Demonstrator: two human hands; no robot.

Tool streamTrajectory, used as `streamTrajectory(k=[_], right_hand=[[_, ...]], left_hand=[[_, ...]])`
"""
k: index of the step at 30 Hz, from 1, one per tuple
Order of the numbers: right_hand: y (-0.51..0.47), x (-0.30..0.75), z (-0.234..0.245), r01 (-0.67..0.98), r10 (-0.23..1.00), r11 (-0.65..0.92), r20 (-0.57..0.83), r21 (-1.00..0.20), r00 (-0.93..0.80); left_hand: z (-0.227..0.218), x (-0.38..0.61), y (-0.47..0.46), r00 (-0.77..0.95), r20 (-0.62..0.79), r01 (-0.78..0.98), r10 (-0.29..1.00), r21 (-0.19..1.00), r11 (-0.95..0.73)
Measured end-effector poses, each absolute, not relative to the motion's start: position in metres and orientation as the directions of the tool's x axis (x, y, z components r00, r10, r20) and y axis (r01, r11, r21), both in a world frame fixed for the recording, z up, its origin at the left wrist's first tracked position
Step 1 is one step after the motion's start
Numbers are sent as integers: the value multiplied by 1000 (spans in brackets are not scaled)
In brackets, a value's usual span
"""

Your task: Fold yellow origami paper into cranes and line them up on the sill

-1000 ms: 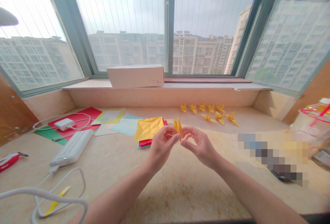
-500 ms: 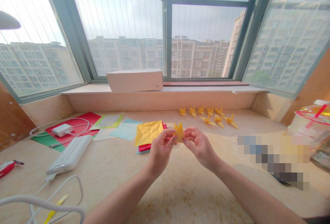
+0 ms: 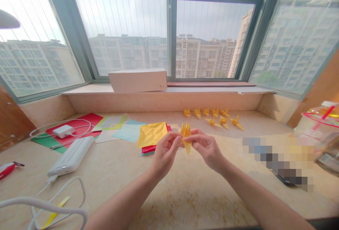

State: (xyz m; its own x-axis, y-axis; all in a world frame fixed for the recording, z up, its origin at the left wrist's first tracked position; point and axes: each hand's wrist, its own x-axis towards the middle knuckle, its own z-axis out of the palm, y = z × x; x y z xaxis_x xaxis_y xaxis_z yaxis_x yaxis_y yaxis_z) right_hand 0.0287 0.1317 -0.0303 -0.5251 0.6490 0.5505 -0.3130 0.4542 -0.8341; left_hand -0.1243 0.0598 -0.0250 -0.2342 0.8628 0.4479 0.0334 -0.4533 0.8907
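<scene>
A small folded piece of yellow paper (image 3: 186, 134) is held up above the marble counter (image 3: 164, 194), pinched from both sides. My left hand (image 3: 165, 152) grips its left edge with thumb and fingers closed. My right hand (image 3: 206, 147) pinches its right edge the same way. Two pointed flaps stick up above my fingers and one tip hangs below. Several finished yellow paper cranes (image 3: 214, 117) lie in rows farther back on the counter. A creased yellow sheet (image 3: 152, 133) rests on a small stack of coloured paper just left of my hands.
A white power bank (image 3: 71, 156) with white cables lies at the left, with a charger (image 3: 63, 130) on red and green sheets. A white box (image 3: 137, 80) sits on the window ledge. A plastic cup (image 3: 315, 124) stands at the right, beside a blurred patch.
The folded yellow piece has been turned between my fingers; two flaps now point up and a tip hangs down. Both hands stay pinched on it at about the same spot.
</scene>
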Motion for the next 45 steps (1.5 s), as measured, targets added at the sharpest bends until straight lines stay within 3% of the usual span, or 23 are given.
streamTrajectory(k=[4,10,16,28,35,45], right_hand=[[130,28,-30,-283,627,496,564,-821,-537],[132,18,-41,-352,728,403,529,-845,-437],[131,22,-40,-318,735,413,519,-853,-436],[127,25,-44,-246,552,625,642,-741,-531],[125,23,-46,-212,580,624,628,-752,-519],[124,26,-43,-140,509,715,648,-685,-566]], left_hand=[[-27,-124,61,-255,425,9,869,899,-438],[-31,-123,65,-283,395,-106,874,893,-437],[-30,-123,64,-287,417,-100,863,883,-459],[-22,-125,62,-375,376,-20,847,911,-412],[-25,-127,64,-413,382,-36,827,900,-434],[-24,-127,61,-408,391,43,825,911,-410]])
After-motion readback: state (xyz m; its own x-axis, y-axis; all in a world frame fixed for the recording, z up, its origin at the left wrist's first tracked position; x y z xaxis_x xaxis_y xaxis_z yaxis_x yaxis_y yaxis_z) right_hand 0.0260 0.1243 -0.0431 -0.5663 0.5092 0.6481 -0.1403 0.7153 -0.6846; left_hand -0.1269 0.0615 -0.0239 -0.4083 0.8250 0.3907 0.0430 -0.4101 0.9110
